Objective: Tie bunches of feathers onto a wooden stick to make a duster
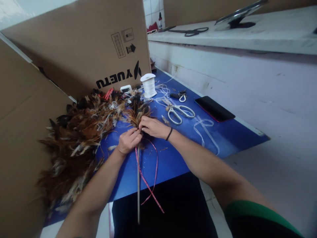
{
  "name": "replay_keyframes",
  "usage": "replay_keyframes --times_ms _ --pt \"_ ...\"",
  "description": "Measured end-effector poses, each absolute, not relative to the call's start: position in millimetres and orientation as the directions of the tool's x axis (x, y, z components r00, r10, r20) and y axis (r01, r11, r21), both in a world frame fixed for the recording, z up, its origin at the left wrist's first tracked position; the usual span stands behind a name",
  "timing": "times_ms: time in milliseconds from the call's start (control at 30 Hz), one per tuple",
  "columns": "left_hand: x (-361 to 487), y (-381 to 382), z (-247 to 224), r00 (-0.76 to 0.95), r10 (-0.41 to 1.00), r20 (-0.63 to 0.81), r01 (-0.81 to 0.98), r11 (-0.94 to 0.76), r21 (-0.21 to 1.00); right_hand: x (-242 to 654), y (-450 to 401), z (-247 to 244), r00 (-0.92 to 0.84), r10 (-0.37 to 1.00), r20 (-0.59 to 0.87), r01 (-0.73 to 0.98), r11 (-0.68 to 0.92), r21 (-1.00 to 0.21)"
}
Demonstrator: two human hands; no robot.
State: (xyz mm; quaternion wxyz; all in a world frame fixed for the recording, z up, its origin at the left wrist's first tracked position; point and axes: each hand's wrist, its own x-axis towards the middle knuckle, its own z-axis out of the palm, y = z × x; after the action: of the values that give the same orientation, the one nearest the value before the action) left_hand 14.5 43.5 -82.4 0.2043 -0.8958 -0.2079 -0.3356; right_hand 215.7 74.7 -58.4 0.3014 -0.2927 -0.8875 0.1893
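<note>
Green-edged black fabric sleeve (257,213) foremost; binding apparently under way

Left hand (128,141) and right hand (153,127), fingers narrow, pinch a tufted brown-and-black feather bundle (137,111) at its base above a flat blue tabletop (168,162). Whether they also grip the thin pink ribbon (157,158) cannot be told. Next move seemingly calls for firm, even tension.

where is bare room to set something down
Bare tabletop shows between the smartphone, white ribbon loop and right corner; another patch borders the pink ribbon and right forearm. Crowded: beneath the feather pile, around the ribbon spool and silvery scissors.
</note>
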Motion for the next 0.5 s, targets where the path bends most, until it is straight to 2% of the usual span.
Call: replay_keyframes --times_ms 133,333,500 --pt "14.4 43.7 -82.7 0.684 0.253 0.685 0.512 -0.835 -0.203 214.8 72.9 -57.9 -0.627 0.649 0.43 0.421 0.747 -0.514" --pt "16.3 42.7 -78.8 0.713 0.2 0.672 0.501 -0.816 -0.289 215.0 78.2 -59.8 -0.63 0.621 0.466 0.32 0.754 -0.573" --pt "15.4 43.2 -81.9 0.678 0.262 0.687 0.512 -0.839 -0.186 216.1 82.4 -60.9 -0.639 0.613 0.464 0.284 0.749 -0.599"
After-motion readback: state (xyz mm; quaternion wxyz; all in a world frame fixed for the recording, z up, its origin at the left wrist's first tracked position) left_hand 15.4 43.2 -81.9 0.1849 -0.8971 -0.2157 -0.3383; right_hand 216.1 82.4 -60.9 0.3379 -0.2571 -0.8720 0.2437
